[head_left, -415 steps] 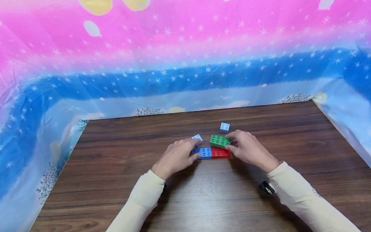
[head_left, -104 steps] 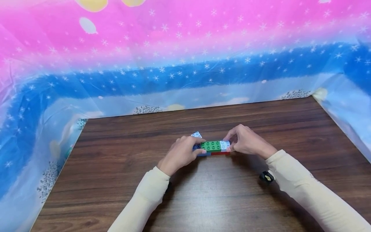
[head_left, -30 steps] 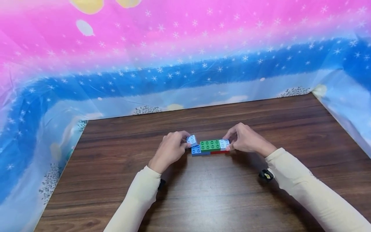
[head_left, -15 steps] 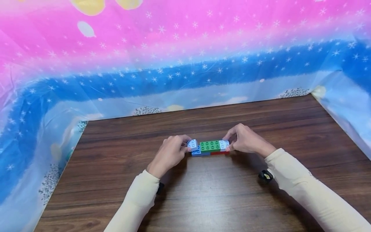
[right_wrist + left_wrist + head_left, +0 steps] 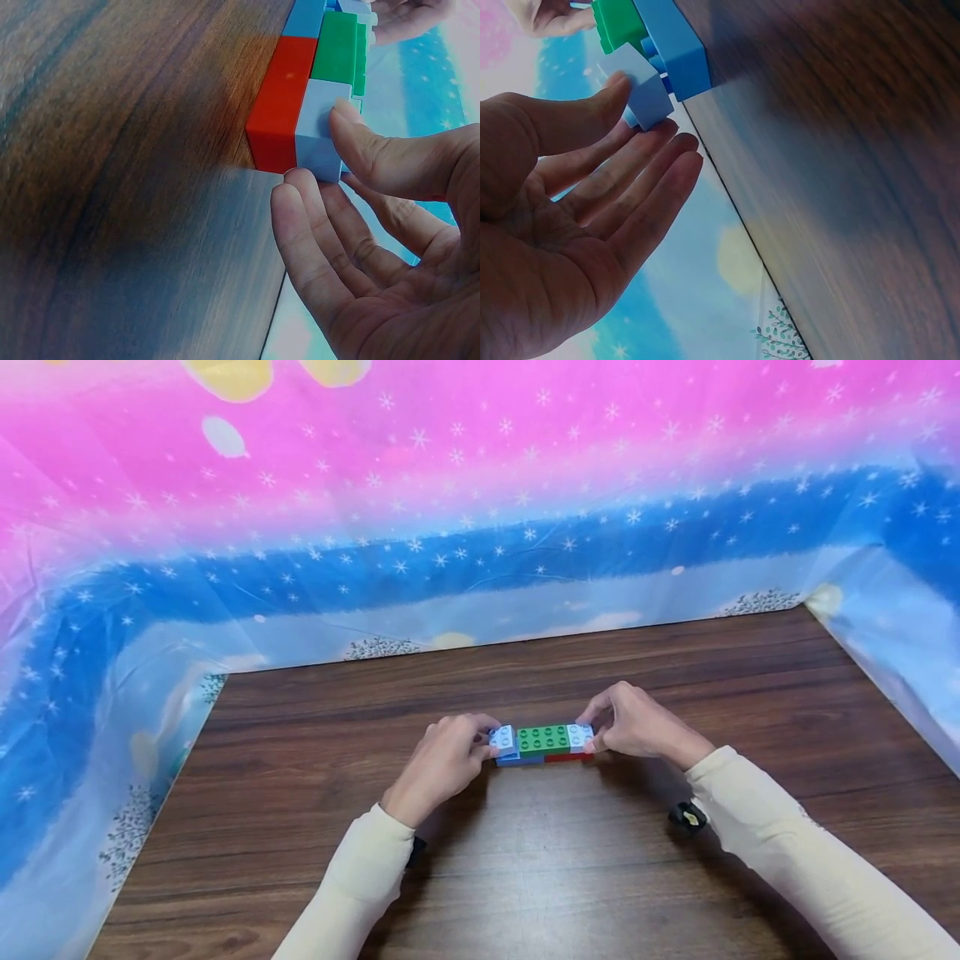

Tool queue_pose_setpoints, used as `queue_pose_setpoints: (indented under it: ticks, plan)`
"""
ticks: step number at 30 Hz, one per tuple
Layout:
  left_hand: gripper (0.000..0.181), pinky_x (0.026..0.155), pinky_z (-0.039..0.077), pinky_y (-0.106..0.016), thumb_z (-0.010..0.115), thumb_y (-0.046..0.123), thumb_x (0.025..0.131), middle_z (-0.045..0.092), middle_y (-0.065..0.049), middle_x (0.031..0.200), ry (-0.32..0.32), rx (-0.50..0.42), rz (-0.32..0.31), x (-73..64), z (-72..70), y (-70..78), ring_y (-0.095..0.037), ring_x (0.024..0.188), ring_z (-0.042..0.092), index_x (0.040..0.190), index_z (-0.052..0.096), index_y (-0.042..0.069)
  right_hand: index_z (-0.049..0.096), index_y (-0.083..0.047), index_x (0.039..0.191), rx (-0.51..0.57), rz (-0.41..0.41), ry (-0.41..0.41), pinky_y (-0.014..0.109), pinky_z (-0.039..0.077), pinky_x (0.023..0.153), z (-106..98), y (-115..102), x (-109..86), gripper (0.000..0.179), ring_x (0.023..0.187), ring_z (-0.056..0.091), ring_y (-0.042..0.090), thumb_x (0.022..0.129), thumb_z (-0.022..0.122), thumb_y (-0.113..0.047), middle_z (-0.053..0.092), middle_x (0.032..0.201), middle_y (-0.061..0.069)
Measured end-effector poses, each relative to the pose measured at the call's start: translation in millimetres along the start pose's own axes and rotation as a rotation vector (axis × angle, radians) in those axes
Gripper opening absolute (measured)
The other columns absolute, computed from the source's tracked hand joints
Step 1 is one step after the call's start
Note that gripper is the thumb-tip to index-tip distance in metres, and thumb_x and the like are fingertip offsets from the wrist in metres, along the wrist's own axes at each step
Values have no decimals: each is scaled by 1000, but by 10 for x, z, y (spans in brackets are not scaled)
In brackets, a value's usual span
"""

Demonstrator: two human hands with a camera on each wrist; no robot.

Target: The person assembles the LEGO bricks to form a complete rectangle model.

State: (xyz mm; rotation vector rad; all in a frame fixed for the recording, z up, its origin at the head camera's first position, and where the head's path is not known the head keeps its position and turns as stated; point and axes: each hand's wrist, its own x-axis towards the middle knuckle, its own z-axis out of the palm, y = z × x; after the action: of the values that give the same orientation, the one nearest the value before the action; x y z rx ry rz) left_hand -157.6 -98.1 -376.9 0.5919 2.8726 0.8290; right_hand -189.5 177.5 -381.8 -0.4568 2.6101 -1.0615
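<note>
My left hand [image 5: 438, 764] pinches a small pale-blue building brick [image 5: 651, 94] between thumb and fingers. That brick sits slightly tilted over the studs at the left end of a long blue brick [image 5: 676, 56], and a gap with studs shows beneath it. At the other end, my right hand [image 5: 641, 722] grips a second pale-blue brick [image 5: 322, 127], seated on a red brick [image 5: 285, 90]. Between the two pale bricks lies a green brick [image 5: 543, 739], across the join of the blue and red ones. The blue and red bricks stand end to end as the lower row.
All the bricks are on a dark wood-grain table [image 5: 300, 827]. A pink and blue patterned cloth [image 5: 480, 468] hangs behind the table and along its sides. A black device [image 5: 686, 817] is at the right wrist.
The green brick and right pale-blue brick have gone onto the lower row. Since then my left hand has picked up the other pale-blue brick and turned it into line above the blue brick's end.
</note>
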Motion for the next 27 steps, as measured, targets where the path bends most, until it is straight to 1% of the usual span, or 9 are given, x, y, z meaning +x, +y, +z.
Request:
queue_pose_setpoints:
  ticks: [2,7,14,19,22,27]
  plan:
    - [27,77,50,-37,74,11,94,74,-6,107,1,6,8,7,4,10,-12,84,64,121,72,6,77,2,104,0,5,2,33,53,70,-3,-5,0,24,80,67,17,81,83,1,74,98,12]
    - [27,73,50,-35,74,11,94,73,-6,107,3,37,20,14,19,19,-11,79,61,121,72,6,77,2,104,3,11,2,34,53,71,-2,-9,-2,24,80,67,17,81,83,0,74,97,11]
    - [28,70,52,-31,74,12,94,73,-6,109,10,53,35,7,41,25,-10,81,63,121,72,7,77,2,104,7,9,2,34,54,70,11,4,-1,24,80,67,17,81,82,0,75,96,11]
    - [27,67,52,-30,75,12,93,73,-6,108,15,84,37,12,42,38,-10,79,64,120,73,7,77,2,103,16,-5,1,33,54,70,16,-4,14,24,78,67,17,80,83,1,75,95,11]
    - [27,64,52,-29,75,12,94,74,-6,107,12,80,29,29,39,51,-9,76,63,120,74,7,77,3,102,7,-11,13,34,54,69,10,-4,17,24,78,68,17,79,83,2,75,93,11]
    - [27,63,51,-27,74,12,94,74,-6,107,-15,79,24,45,32,78,-8,74,62,120,74,6,76,4,103,3,-6,15,34,55,70,11,11,7,25,80,68,19,79,84,1,75,95,12]
